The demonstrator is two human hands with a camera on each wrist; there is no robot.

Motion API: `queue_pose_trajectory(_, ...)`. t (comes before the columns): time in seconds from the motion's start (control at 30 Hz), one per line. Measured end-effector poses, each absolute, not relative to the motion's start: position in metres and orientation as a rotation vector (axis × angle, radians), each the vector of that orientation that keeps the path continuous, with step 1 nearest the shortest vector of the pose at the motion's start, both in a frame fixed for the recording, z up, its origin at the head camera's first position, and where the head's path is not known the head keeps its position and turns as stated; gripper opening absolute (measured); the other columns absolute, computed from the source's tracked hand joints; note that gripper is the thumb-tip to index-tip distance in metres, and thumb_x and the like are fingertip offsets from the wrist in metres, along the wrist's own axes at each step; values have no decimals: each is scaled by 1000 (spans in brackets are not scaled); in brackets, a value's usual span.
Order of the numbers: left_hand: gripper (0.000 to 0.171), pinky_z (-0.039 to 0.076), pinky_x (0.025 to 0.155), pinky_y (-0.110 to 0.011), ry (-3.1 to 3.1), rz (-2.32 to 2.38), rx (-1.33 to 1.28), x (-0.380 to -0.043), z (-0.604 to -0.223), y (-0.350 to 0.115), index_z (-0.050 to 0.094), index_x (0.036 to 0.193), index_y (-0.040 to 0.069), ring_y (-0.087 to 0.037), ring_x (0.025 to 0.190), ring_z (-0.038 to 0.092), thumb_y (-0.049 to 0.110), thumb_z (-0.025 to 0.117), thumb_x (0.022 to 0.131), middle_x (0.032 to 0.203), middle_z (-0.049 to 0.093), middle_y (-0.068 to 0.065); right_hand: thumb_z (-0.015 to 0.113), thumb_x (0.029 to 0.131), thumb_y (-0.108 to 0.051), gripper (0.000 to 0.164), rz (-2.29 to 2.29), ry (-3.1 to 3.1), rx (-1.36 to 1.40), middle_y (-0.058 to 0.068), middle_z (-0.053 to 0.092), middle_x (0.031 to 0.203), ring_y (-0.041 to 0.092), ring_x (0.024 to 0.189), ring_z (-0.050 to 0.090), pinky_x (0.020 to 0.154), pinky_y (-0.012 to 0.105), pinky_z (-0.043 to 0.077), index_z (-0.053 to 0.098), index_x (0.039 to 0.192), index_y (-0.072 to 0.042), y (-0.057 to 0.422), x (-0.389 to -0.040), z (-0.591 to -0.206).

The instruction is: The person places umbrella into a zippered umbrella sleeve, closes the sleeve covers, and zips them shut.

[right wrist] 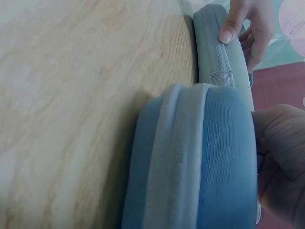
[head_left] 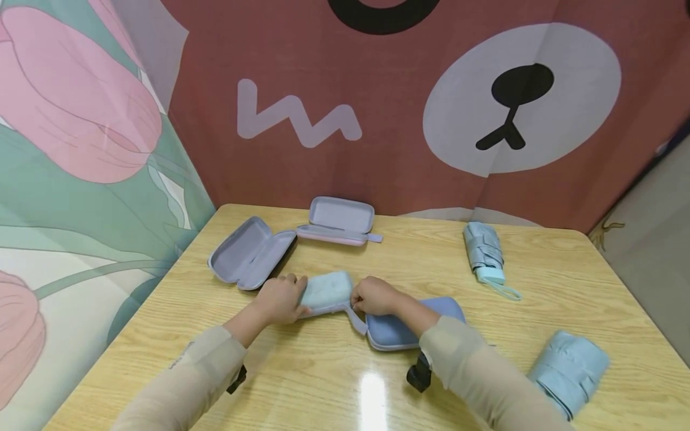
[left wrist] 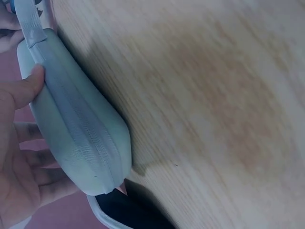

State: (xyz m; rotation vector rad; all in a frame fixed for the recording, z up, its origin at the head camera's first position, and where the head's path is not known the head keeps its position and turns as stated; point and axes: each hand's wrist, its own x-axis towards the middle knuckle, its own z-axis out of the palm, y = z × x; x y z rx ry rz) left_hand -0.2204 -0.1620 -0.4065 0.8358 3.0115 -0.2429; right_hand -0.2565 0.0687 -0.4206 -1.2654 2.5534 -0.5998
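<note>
A light green zippered case point(head_left: 327, 290) lies closed at the table's middle, its grey strap point(head_left: 356, 321) sticking out at the right end. My left hand point(head_left: 283, 298) grips its left part, thumb on the near side and fingers on the far side, as the left wrist view shows. At the case's right end, next to the strap, my right hand point(head_left: 374, 296) has its fingers curled and pinches at the zipper; the pull itself is hidden by the fingers. Under my right forearm sits a closed blue case point(head_left: 396, 331), which blocks part of the right wrist view.
Behind my left hand stands an open grey-lined case point(head_left: 253, 254). Farther back is another open case point(head_left: 341, 221) with a pinkish underside. Two folded light blue umbrellas lie at the right, one farther back point(head_left: 483, 248) and one nearer point(head_left: 572, 368). A printed curtain point(head_left: 302, 167) hangs behind the table.
</note>
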Motion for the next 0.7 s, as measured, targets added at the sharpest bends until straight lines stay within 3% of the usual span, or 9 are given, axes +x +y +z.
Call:
queue_pose_trajectory(0.47, 67, 46, 58, -36, 2995, -281, 909, -213, -402, -159, 48, 115, -4, -26, 70, 55, 50, 56, 77, 93, 55, -18, 62, 75, -5, 20, -683, 2551, -1335, -13, 47, 53, 1, 51, 40, 53, 17, 37, 59, 57, -13, 67, -246, -426)
queue_pose_trajectory(0.7, 63, 45, 54, -35, 2923, -207, 832, -211, -396, -159, 54, 107, 1, -22, 66, 54, 52, 63, 69, 87, 55, -12, 60, 77, -5, 20, -708, 2453, -1345, -12, 48, 53, 1, 52, 40, 55, 17, 38, 59, 58, -12, 67, -242, -424)
